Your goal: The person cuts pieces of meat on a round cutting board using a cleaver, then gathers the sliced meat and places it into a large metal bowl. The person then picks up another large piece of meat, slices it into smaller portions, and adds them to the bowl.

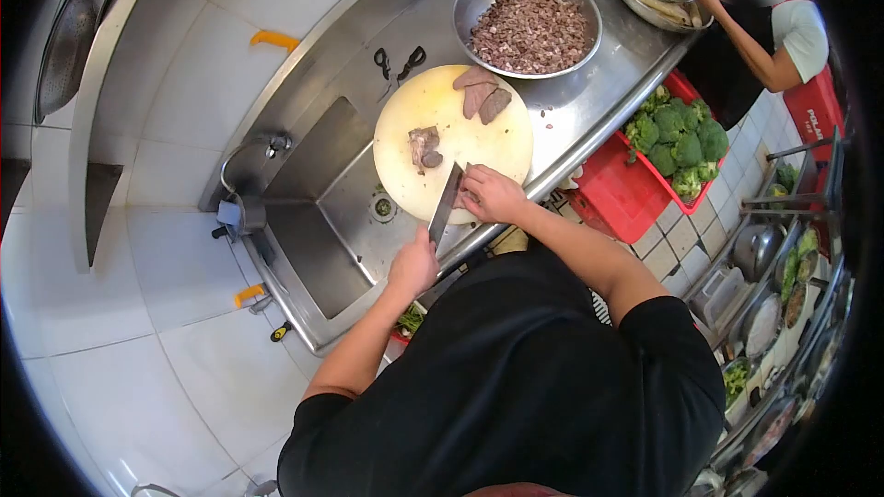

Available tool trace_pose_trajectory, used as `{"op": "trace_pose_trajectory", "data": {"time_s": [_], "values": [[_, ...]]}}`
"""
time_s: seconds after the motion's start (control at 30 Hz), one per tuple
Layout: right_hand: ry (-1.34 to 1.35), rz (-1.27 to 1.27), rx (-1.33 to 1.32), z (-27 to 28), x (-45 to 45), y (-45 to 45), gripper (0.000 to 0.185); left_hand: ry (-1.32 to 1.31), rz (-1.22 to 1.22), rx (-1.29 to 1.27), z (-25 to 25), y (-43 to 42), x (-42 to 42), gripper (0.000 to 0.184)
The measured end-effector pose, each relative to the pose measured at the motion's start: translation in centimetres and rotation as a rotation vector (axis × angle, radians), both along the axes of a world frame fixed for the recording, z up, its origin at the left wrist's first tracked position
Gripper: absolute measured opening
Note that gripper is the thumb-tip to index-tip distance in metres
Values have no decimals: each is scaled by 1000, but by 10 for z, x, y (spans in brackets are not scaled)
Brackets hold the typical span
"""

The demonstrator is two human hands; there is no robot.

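My left hand [413,265] is closed around the handle of a knife [447,202], whose blade points away over a round, pale cutting board [396,147]. Against the blade, my right hand [491,194] has bent fingers pressed on a small piece of meat, mostly hidden under them. Cut pieces of meat [424,144] lie near the board's middle, and larger brown meat slices [479,90] rest at its far right edge. The board lies across the sink's edge. Beyond it, a metal bowl [459,29] holds chopped meat.
The metal sink [341,248] lies left of the board, with a faucet [276,143]. Black-handled scissors [412,62] are behind it. Right of the counter is a red crate [615,186] of broccoli [677,133]. A co-worker [773,46] handles food above bowls at the upper right.
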State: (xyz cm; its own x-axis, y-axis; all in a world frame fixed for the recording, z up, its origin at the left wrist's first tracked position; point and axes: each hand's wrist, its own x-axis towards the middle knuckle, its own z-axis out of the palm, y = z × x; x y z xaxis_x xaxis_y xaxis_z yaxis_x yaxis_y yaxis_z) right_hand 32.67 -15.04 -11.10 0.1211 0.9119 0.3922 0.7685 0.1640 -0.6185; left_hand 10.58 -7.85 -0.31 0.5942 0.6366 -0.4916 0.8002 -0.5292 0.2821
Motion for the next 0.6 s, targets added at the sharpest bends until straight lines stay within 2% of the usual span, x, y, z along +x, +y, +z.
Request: {"op": "trace_pose_trajectory", "data": {"time_s": [0.07, 0.2, 0.3, 0.37, 0.47, 0.6], "values": [[26, -11, 12, 0, 0, -2, 20, 33, 57, 12, -3, -9, -6, 25], [88, 55, -25, 1, 8, -3, 20, -93, 15, 12, -18, 15, 29, 26], [-16, -25, -24, 14, 8, -5, 24, -104, -29, 30, -8, 20, 43, 25], [-75, 2, -147, 15, 9, -5, 27, -108, -55, 24, 3, 15, 39, 25], [-125, -4, -183, 13, 9, -5, 28, 5, -74, -11, 17, 3, 23, 24], [-186, -36, -184, 9, 6, -7, 27, -69, -25, 22, -15, 2, 46, 26]]}}
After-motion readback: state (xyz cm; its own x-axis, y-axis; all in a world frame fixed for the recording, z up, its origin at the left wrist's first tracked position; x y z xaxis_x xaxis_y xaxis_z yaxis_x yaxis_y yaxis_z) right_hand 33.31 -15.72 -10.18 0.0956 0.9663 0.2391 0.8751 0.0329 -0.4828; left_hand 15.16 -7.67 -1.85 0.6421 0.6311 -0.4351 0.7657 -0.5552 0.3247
